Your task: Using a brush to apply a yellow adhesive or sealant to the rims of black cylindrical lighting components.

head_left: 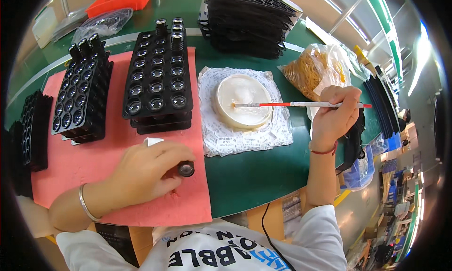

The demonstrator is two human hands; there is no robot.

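My left hand (141, 169) is closed around a small black cylinder with a glassy end (186, 168), held low over the pink mat (188, 207). A bit of white material (153, 141) shows beside its fingers; I cannot tell what it is. My right hand (335, 113) pinches a thin red-and-white brush (278, 104). The brush lies level, its tip over or touching the whitish contents of a round, shallow dish (219, 111). White printed paper (221, 146) lies under the dish. Left of it, two black trays (127, 108) (96, 129) hold rows of glass-ended black cylinders.
A tall stack of black honeycomb trays (249, 26) stands at the back. Right of the dish lies a clear bag of yellowish bands (310, 73). Another black tray (37, 129) stands at the far left. An orange bin (117, 1) and clear plastic (103, 23) sit behind.
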